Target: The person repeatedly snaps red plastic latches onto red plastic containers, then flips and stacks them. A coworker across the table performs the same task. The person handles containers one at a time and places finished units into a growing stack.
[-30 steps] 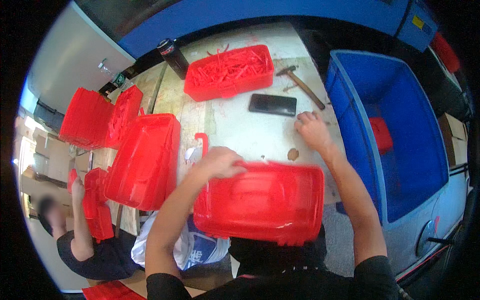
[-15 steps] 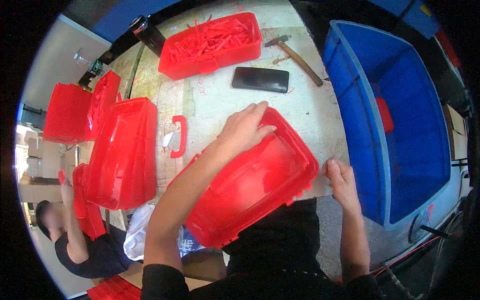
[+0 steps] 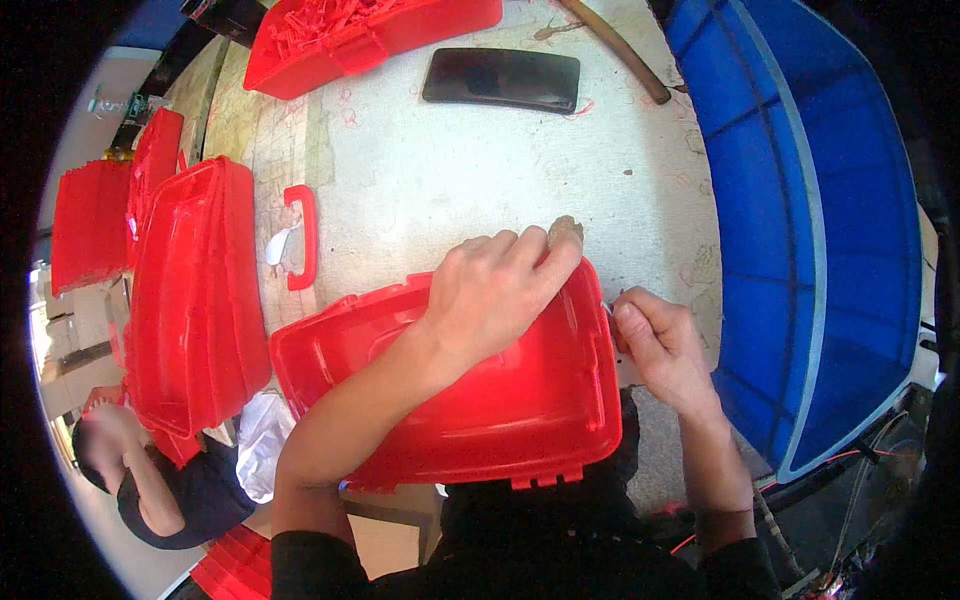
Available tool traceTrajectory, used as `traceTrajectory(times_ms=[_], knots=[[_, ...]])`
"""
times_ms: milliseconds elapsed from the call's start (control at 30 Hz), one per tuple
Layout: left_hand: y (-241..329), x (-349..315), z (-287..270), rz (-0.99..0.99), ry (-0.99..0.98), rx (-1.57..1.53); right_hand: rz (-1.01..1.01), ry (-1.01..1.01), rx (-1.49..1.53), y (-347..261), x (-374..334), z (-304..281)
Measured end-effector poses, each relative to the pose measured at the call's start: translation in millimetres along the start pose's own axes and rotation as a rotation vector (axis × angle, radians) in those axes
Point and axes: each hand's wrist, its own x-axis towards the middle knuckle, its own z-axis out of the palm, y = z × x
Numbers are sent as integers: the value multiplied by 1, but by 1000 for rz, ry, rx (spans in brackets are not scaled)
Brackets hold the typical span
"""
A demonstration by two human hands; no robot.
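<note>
Red tray is held on near side of black phone: far rim gripped by left hand, unclear metallic item apparently pinched in right hand. Tray should be braced firmly, left fingertips clear.

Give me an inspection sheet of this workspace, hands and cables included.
Surface: pale wooden tabletop, stained, with red marks.
Workpiece: shallow red plastic tray, overhanging the near edge.
Clutter: black rectangular phone; curved red plastic handle; brown wooden tool handle; red plastic box holding red strips.
Hands: left hand over the tray at its far rim; right hand curled beside its right edge, small glint at the thumb.
Cables: thin red line, lower right, kind unclear.
Surroundings: blue plastic bin, right; stacked red plastic trays, left; another person in dark clothing, lower left.
</note>
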Motion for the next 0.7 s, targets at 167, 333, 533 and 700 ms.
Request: traceTrajectory(times_ms=[167, 333, 533, 700], knots=[[0, -4, 6, -3, 8, 50, 16, 45, -51, -1, -6, 6], [1, -3, 7, -4, 53, 62, 9, 84, -41, 6, -24, 11], [2, -2, 7, -16, 71, 76, -23, 117, -137, 8, -48, 14], [3, -4, 8, -15, 87, 56, 62, 99, -148, 16, -80, 16]])
